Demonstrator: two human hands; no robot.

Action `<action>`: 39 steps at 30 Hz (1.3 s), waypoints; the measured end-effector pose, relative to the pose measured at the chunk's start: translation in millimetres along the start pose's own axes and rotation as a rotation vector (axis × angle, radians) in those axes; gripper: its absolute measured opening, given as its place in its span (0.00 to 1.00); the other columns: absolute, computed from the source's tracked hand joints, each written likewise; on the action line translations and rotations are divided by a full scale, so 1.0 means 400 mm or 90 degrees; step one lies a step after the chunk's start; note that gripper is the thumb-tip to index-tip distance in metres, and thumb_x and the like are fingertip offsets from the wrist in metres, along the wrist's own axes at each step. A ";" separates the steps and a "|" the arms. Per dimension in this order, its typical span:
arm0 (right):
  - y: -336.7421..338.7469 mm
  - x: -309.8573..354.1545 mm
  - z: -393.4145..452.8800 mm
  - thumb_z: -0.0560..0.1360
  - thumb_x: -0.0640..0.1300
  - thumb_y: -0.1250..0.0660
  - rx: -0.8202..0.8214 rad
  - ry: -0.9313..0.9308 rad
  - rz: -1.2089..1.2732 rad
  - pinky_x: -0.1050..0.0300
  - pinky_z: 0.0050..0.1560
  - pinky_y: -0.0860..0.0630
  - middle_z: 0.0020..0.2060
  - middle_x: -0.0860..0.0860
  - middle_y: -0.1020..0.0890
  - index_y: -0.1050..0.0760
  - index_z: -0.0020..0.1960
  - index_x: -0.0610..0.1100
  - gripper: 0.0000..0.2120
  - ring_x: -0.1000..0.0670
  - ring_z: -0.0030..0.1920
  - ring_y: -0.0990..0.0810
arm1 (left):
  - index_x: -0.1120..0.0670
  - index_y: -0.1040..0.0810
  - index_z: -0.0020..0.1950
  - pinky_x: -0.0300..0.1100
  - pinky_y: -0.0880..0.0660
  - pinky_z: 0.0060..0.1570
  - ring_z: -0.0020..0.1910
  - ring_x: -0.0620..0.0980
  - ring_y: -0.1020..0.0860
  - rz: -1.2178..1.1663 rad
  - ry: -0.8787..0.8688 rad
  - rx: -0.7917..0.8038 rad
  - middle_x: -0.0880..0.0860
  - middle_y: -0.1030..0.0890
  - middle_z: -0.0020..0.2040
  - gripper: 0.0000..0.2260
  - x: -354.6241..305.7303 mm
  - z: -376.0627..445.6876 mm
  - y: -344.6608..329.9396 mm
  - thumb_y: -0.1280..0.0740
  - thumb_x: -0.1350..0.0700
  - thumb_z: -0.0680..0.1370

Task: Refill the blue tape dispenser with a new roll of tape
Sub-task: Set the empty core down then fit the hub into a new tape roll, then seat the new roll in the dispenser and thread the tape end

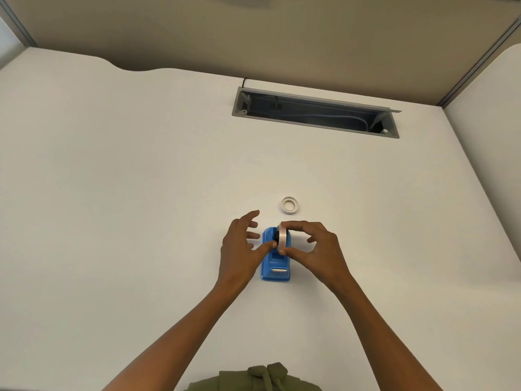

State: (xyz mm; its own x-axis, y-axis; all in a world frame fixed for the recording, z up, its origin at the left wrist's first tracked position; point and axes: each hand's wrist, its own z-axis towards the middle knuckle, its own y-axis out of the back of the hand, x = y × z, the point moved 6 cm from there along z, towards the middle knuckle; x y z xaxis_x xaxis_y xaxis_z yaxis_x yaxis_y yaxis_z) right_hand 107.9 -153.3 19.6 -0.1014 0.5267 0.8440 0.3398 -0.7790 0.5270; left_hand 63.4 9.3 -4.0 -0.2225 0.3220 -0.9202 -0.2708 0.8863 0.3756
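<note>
Right hand (pixel 318 249) pinches the tape roll (pixel 282 239) upright on edge — blue dispenser (pixel 275 263) cradle sits directly beneath, left hand's (pixel 239 249) thumb touching the hub, fingers spread.

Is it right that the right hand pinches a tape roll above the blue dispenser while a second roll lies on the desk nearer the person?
Not quite. In the head view the second roll lies beyond the blue dispenser, farther from the person. The right hand does pinch a tape roll above it.

Dispenser (pixel 275 263) spool seat behind tape roll (pixel 282 239).
</note>
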 end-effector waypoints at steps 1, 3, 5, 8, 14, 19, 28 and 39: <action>-0.002 -0.002 0.001 0.67 0.44 0.23 -0.001 0.000 -0.002 0.71 0.49 0.33 0.55 0.61 0.21 0.22 0.59 0.55 0.21 0.57 0.58 0.27 | 0.45 0.32 0.66 0.26 0.29 0.36 0.44 0.39 0.25 -0.001 0.005 0.001 0.44 0.27 0.53 0.29 0.002 0.001 -0.002 0.25 0.52 0.68; -0.005 -0.006 0.002 0.67 0.44 0.24 -0.002 0.000 -0.005 0.72 0.48 0.33 0.55 0.61 0.21 0.23 0.59 0.54 0.22 0.57 0.58 0.27 | 0.46 0.32 0.65 0.26 0.29 0.34 0.43 0.37 0.25 -0.002 0.010 0.001 0.44 0.27 0.53 0.28 0.006 0.002 -0.006 0.25 0.52 0.68; -0.009 -0.009 0.005 0.68 0.44 0.24 -0.001 -0.002 -0.009 0.74 0.47 0.33 0.56 0.59 0.21 0.23 0.61 0.53 0.23 0.57 0.57 0.27 | 0.46 0.31 0.65 0.26 0.30 0.34 0.43 0.37 0.25 -0.004 0.012 0.002 0.44 0.27 0.53 0.27 0.008 0.004 -0.008 0.25 0.53 0.69; -0.013 -0.014 0.009 0.68 0.45 0.24 0.001 -0.005 -0.014 0.79 0.45 0.32 0.56 0.58 0.22 0.23 0.62 0.53 0.23 0.59 0.56 0.28 | 0.47 0.30 0.64 0.26 0.29 0.34 0.43 0.40 0.25 -0.008 0.019 0.006 0.45 0.26 0.53 0.26 0.012 0.005 -0.010 0.25 0.53 0.69; -0.023 -0.017 0.008 0.69 0.45 0.25 0.013 0.017 -0.017 0.75 0.45 0.31 0.57 0.57 0.21 0.23 0.61 0.51 0.21 0.57 0.56 0.25 | 0.48 0.29 0.63 0.27 0.30 0.39 0.42 0.41 0.25 -0.012 0.032 0.014 0.46 0.26 0.52 0.23 0.017 0.005 -0.014 0.26 0.54 0.70; -0.026 -0.022 0.011 0.70 0.47 0.26 0.014 0.025 -0.021 0.73 0.45 0.28 0.59 0.54 0.22 0.23 0.63 0.49 0.21 0.56 0.56 0.24 | 0.48 0.28 0.62 0.22 0.28 0.36 0.42 0.37 0.24 -0.013 0.014 0.028 0.46 0.25 0.52 0.21 0.012 0.002 -0.016 0.28 0.56 0.71; -0.024 -0.023 0.008 0.70 0.45 0.26 0.011 0.016 0.033 0.75 0.45 0.29 0.58 0.57 0.22 0.27 0.66 0.50 0.25 0.58 0.55 0.23 | 0.32 0.33 0.58 0.29 0.28 0.52 0.57 0.40 0.29 0.036 -0.143 0.127 0.46 0.31 0.60 0.22 -0.012 -0.019 -0.022 0.30 0.56 0.74; -0.010 0.004 -0.005 0.73 0.39 0.29 -0.048 0.120 0.031 0.61 0.45 0.22 0.53 0.53 0.18 0.18 0.52 0.49 0.10 0.54 0.54 0.20 | 0.35 0.33 0.59 0.40 0.27 0.57 0.57 0.41 0.30 0.079 -0.157 0.149 0.42 0.34 0.59 0.19 0.001 0.007 -0.048 0.30 0.48 0.73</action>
State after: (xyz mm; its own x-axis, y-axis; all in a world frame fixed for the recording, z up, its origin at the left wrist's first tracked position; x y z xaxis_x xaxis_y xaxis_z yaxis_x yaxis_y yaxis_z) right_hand 104.7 -150.2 19.1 -0.2623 0.4200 0.8688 0.2788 -0.8289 0.4849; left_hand 71.3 -6.7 -11.9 0.0008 0.4773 -0.8787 -0.0285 0.8784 0.4771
